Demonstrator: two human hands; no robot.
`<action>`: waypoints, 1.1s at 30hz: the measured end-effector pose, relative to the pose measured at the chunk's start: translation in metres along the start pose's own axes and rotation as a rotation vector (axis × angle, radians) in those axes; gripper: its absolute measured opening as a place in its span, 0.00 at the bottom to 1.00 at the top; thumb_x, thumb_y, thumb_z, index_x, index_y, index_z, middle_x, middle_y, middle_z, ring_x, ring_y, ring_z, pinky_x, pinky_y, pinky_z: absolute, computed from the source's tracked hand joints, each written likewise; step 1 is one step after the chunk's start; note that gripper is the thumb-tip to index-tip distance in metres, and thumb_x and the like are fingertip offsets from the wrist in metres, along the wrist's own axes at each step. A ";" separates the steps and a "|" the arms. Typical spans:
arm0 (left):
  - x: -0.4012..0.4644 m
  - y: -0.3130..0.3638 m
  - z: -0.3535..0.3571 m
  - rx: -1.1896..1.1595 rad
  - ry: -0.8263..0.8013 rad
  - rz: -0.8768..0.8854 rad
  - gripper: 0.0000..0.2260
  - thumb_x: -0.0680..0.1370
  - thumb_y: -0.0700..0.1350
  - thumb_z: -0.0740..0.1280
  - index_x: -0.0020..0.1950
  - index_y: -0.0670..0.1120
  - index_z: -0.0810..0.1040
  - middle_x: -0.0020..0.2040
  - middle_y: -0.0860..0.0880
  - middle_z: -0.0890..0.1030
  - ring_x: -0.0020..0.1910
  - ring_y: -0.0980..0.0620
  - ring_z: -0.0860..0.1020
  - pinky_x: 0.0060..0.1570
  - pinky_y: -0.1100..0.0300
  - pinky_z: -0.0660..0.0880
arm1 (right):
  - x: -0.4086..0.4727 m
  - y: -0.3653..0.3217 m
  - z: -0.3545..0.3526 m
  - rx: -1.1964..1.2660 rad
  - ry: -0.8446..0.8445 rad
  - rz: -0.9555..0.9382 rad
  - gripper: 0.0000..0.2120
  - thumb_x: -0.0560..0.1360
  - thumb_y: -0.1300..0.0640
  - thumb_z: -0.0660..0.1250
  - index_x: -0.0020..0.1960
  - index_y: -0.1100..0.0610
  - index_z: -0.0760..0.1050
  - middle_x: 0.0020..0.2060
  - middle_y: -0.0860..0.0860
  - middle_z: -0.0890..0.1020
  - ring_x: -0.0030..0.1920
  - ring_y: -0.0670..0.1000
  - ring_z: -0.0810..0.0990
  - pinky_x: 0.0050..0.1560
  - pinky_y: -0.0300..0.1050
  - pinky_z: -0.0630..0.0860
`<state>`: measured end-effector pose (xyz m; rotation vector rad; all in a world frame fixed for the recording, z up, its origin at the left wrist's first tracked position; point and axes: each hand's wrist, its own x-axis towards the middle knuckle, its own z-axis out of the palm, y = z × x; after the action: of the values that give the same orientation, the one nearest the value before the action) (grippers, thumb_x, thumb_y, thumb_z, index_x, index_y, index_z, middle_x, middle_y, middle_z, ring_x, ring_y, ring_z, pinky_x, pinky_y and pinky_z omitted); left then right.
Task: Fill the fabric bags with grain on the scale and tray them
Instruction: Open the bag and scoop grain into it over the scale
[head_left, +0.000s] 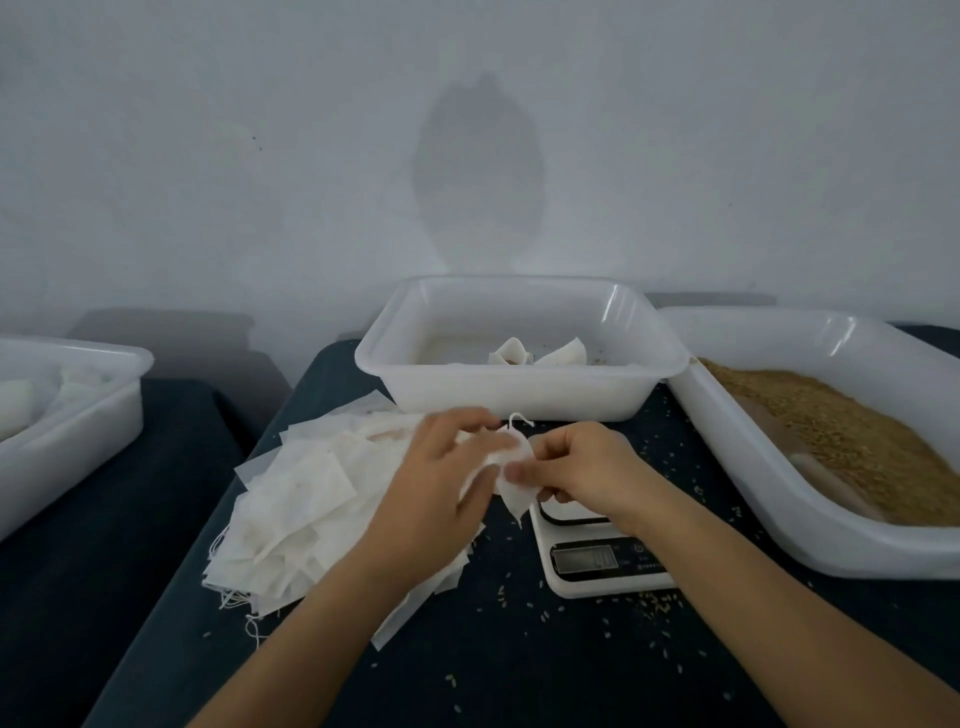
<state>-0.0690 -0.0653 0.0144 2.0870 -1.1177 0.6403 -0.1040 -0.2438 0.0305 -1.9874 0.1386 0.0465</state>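
Loose grains (660, 605) are lying scattered on the dark table (519, 670) nearest the camera. Left hand (447, 478) and right hand (576, 462) are both pinching 1 empty fabric bag (511, 488), holding it up just left of the scale (597, 556), drawstring sticking up. Pile of empty bags (306, 504) is lying under the left forearm. Grain tub (831, 441) is sitting on the right, center tray (519, 400) behind holding 2 bags, 1 more tray (67, 415) at far left.
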 end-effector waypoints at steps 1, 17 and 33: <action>0.001 0.002 0.000 -0.002 -0.082 0.034 0.11 0.75 0.38 0.64 0.55 0.46 0.80 0.57 0.49 0.75 0.57 0.54 0.70 0.58 0.72 0.63 | -0.002 -0.001 -0.001 -0.068 0.001 -0.023 0.12 0.67 0.47 0.76 0.32 0.54 0.79 0.28 0.47 0.81 0.29 0.41 0.75 0.30 0.32 0.70; 0.016 0.005 0.008 0.029 -0.272 0.029 0.04 0.73 0.45 0.71 0.45 0.46 0.81 0.50 0.51 0.78 0.49 0.57 0.74 0.51 0.74 0.65 | -0.019 0.001 -0.023 -0.194 0.121 -0.098 0.05 0.75 0.55 0.69 0.43 0.45 0.78 0.32 0.44 0.82 0.32 0.40 0.81 0.31 0.29 0.71; 0.045 0.027 0.030 -0.076 -0.129 -0.051 0.03 0.73 0.41 0.71 0.45 0.46 0.82 0.39 0.58 0.79 0.42 0.59 0.75 0.39 0.71 0.71 | -0.048 0.027 -0.201 -0.934 0.318 0.461 0.15 0.75 0.46 0.66 0.47 0.58 0.80 0.44 0.53 0.82 0.43 0.51 0.80 0.45 0.45 0.77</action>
<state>-0.0660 -0.1220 0.0349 2.1087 -1.1380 0.4380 -0.1611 -0.4341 0.0925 -2.8355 0.9183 0.1049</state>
